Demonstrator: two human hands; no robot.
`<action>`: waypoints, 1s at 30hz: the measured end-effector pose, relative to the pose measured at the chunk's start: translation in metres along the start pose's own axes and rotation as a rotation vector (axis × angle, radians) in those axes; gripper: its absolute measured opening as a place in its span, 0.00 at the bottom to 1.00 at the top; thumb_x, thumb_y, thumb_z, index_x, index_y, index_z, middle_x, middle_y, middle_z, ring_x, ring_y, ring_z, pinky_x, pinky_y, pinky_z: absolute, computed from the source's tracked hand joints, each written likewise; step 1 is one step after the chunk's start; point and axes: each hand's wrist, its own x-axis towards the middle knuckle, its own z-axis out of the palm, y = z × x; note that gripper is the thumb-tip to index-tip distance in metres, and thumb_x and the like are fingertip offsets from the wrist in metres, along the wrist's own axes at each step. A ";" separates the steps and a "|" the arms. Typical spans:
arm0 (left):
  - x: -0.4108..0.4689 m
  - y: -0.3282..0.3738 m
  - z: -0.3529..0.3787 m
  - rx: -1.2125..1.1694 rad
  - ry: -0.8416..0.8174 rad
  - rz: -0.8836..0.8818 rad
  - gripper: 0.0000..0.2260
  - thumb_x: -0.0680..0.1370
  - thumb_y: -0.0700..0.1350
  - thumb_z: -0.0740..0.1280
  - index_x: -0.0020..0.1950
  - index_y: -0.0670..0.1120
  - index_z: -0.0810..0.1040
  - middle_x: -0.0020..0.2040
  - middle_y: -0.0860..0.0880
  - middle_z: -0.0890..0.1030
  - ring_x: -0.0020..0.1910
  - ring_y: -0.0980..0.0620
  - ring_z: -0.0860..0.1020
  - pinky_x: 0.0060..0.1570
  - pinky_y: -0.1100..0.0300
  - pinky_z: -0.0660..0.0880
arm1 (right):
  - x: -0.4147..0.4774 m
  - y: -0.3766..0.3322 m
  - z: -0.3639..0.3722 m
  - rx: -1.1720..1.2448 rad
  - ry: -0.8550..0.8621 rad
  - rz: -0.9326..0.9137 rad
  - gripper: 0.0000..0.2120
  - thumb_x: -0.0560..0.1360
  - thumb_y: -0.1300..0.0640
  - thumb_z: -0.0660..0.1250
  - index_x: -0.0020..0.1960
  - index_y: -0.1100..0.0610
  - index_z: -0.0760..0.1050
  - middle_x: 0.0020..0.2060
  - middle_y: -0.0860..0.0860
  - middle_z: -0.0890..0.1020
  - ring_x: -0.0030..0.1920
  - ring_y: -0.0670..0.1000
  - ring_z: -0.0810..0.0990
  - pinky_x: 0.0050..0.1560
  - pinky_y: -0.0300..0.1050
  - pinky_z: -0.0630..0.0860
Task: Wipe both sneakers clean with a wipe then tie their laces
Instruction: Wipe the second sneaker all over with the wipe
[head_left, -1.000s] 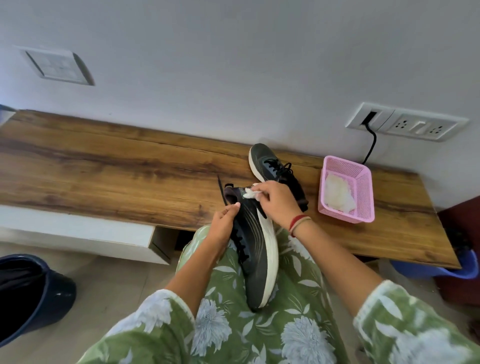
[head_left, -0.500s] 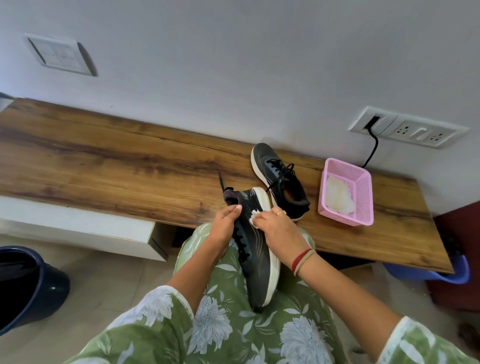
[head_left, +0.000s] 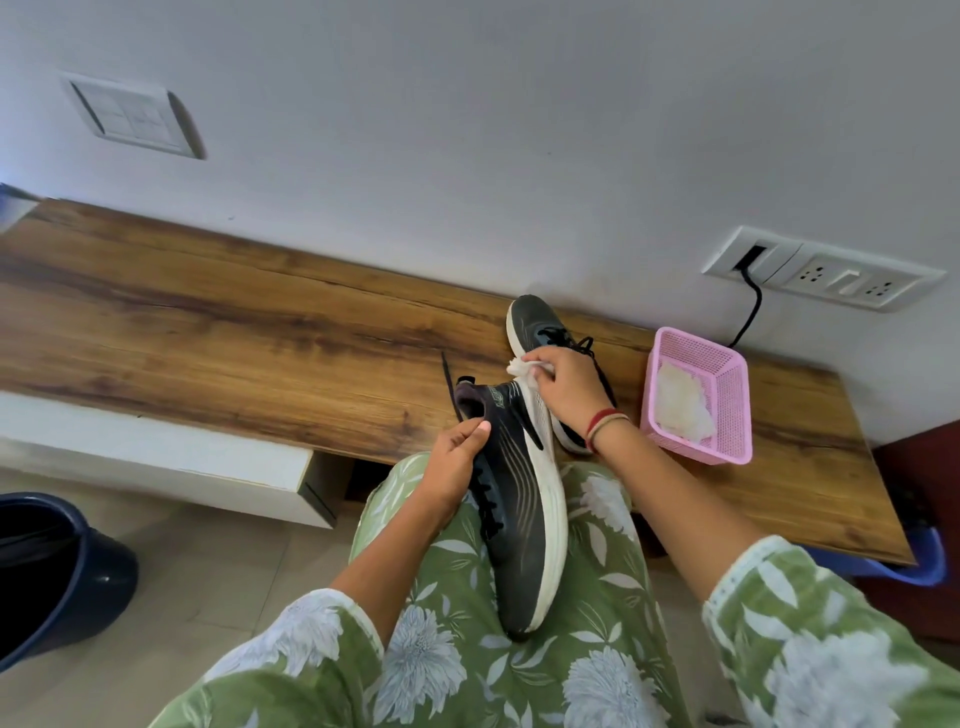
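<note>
I see the left hand (head_left: 457, 457) clamped on the collar of the black sneaker (head_left: 519, 519), thumb on the outer side. Its fingers go round the lace side and I cannot see them. The shoe lies on its side along the lap, toe toward the person and heel toward the wooden table (head_left: 208, 332), with its white sole facing right. One loose lace end (head_left: 447, 371) sticks up past the heel. The right hand (head_left: 566, 387) pinches a crumpled white wipe (head_left: 519, 366) just at the heel end of that sole. I cannot tell from here whether the wipe is actually touching the rubber. The two hands are apart, one on each side of the heel. The second sneaker (head_left: 530, 322) sits on the table just behind the right hand, toe toward the wall. The hand and wrist cover its middle, so only the toe, some laces and a bit of the heel show. To its right is a pink basket (head_left: 727, 415) holding pale crumpled material (head_left: 680, 405) that is too blurred to make out. A dark bin (head_left: 62, 571) is cut off at the left edge.
</note>
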 end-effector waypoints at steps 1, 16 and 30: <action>0.000 0.000 0.000 -0.003 -0.004 0.000 0.11 0.81 0.39 0.59 0.48 0.43 0.81 0.47 0.48 0.83 0.49 0.52 0.80 0.55 0.57 0.74 | 0.001 -0.001 0.004 -0.030 -0.024 -0.002 0.12 0.77 0.63 0.60 0.55 0.57 0.79 0.53 0.55 0.80 0.54 0.53 0.77 0.53 0.40 0.71; 0.001 -0.001 -0.001 -0.068 0.048 -0.051 0.12 0.81 0.39 0.61 0.44 0.47 0.83 0.45 0.49 0.85 0.50 0.49 0.80 0.59 0.51 0.73 | -0.098 0.009 0.021 -0.294 0.018 -0.276 0.11 0.73 0.69 0.63 0.49 0.57 0.79 0.44 0.52 0.79 0.45 0.55 0.73 0.45 0.46 0.72; -0.002 0.003 -0.001 0.008 -0.008 -0.046 0.11 0.81 0.41 0.60 0.46 0.45 0.82 0.45 0.48 0.84 0.48 0.51 0.80 0.54 0.57 0.74 | -0.088 -0.012 -0.006 -0.112 -0.064 -0.210 0.14 0.75 0.68 0.59 0.49 0.55 0.80 0.49 0.48 0.79 0.50 0.46 0.73 0.53 0.37 0.66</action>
